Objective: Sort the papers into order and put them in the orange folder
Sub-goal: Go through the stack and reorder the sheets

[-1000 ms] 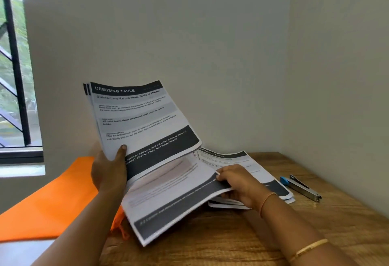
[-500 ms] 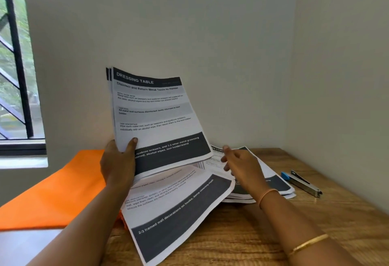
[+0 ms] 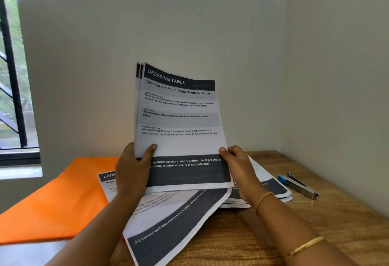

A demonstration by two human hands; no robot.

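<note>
A: While left hand (image 3: 132,173) grips the held sheaf (image 3: 179,118) at its lower left edge, thumb on the front, right hand (image 3: 240,171) pinches the lower right corner. It stands upright, "DRESSING TABLE" page facing.

B: Other papers?

A: One loose sheet (image 3: 174,223) flat below it, a pile (image 3: 275,192) behind the right wrist, both on the table (image 3: 315,234). The orange folder (image 3: 52,202) lies left, under the loose sheet's corner.

B: Top-left edges are fanned. I'd tap the bottom square on the table and check headings before merging. Keep the grip light.
</note>
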